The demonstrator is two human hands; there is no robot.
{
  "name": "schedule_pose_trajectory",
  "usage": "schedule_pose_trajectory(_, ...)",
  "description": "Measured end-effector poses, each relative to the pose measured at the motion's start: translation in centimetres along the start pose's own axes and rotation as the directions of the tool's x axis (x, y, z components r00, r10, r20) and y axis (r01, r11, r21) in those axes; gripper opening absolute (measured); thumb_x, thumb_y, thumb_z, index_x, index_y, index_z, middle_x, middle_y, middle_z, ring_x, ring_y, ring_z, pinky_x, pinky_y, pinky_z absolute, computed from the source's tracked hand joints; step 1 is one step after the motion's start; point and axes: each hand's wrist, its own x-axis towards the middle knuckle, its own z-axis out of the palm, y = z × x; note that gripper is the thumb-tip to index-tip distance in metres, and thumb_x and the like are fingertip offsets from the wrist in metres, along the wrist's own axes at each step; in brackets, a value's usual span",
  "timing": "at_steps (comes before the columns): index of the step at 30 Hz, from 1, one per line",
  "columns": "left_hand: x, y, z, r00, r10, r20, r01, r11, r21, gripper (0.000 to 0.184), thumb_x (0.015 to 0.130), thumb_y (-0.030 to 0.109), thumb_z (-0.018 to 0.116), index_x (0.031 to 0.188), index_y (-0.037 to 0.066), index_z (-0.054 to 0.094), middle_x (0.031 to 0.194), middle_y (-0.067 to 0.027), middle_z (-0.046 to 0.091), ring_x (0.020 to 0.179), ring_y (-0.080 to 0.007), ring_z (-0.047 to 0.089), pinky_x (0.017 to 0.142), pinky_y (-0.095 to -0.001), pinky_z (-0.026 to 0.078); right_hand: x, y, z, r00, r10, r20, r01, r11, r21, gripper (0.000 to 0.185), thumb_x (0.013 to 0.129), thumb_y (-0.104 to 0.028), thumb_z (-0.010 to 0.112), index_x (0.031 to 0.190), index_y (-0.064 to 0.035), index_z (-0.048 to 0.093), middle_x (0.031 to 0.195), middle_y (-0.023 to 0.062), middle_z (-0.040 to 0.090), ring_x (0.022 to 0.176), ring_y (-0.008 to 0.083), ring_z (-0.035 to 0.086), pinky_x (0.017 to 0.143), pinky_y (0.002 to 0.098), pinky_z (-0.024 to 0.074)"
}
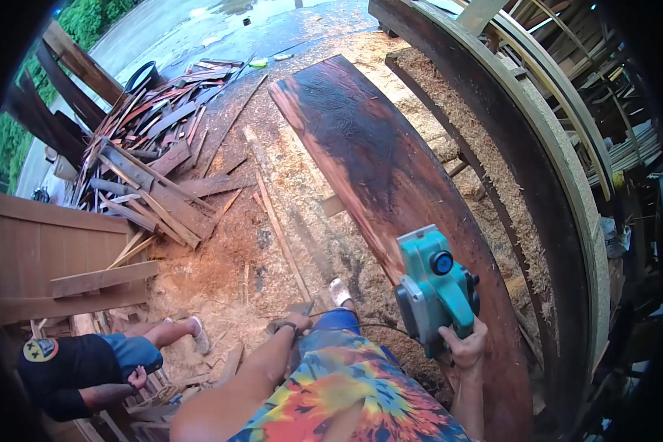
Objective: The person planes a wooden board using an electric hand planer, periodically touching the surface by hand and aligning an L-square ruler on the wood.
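Observation:
My right hand [465, 345] is wrapped round the rear handle of a teal electric hand planer [436, 283]. The planer sits on the near half of a long, thick wooden slab [376, 151], overlapping its left edge. Dark, wet-looking patches and reddish grain mark the slab's face. A dark power cord [372, 325] runs left from near the planer. My left hand [295, 322] is low beside my blue-clad knee, away from the slab. Its fingers are too small and partly hidden to read.
Shavings cover the ground around my foot [339, 292]. A heap of scrap boards [166, 121] lies at upper left. Long curved dark planks [523, 140] flank the slab on the right. Another person [88, 368] stands at lower left beside a wooden panel [59, 247].

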Motion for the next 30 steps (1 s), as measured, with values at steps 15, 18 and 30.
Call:
schedule_pose_trajectory(15, -1.5, 9.9, 8.4, 0.936, 0.342, 0.085, -0.350, 0.931, 0.103, 0.025, 0.079, 0.023, 0.077, 0.093, 0.002, 0.072, 0.080, -0.0102, 0.069, 0.072, -0.0229, 0.069, 0.059, -0.0414, 0.056, -47.3, 16.9, -4.6, 0.131, 0.702, -0.700, 0.023, 0.704, 0.710, 0.036, 0.087, -0.010, 0.074, 0.122, -0.0048, 0.065, 0.068, -0.0007, 0.053, 0.049, 0.0101, 0.049, 0.045, 0.0271, 0.0395)
schedule_pose_trajectory(18, -1.8, 13.9, 12.1, 0.933, 0.310, 0.182, -0.342, 0.921, 0.187, 0.024, 0.080, 0.023, 0.076, 0.092, 0.003, 0.072, 0.079, -0.0101, 0.068, 0.070, -0.0229, 0.069, 0.059, -0.0411, 0.055, -53.5, 18.1, -3.6, -0.027, 0.788, -0.615, 0.228, 0.604, 0.764, 0.023, 0.088, -0.012, 0.075, 0.110, -0.0090, 0.066, 0.068, -0.0001, 0.055, 0.049, 0.0112, 0.051, 0.045, 0.0288, 0.0408)
schedule_pose_trajectory(30, -10.2, 20.7, 29.0, 0.882, 0.270, 0.386, -0.458, 0.680, 0.572, 0.020, 0.081, 0.021, 0.074, 0.089, 0.003, 0.071, 0.076, -0.0094, 0.066, 0.065, -0.0229, 0.065, 0.056, -0.0397, 0.054, -68.8, 22.8, 2.7, -0.504, 0.794, -0.340, 0.478, 0.584, 0.656, 0.022, 0.088, -0.013, 0.076, 0.106, -0.0058, 0.064, 0.070, 0.0022, 0.053, 0.051, 0.0134, 0.051, 0.046, 0.0304, 0.0418)
